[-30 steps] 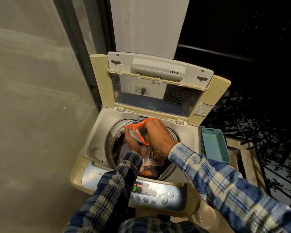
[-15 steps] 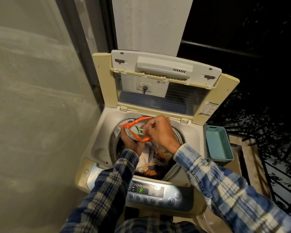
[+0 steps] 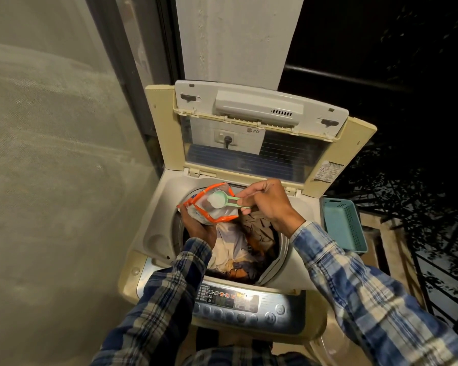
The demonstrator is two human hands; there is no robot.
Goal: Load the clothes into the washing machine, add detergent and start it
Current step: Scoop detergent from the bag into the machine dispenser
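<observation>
Washing machine [image 3: 156, 207] before white pillar [image 3: 238, 40]

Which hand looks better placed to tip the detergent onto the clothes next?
Right, probably. The right hand pinches the green scoop, heaped with powder, over the drum of clothes. The left hand only holds the detergent bag.
</observation>
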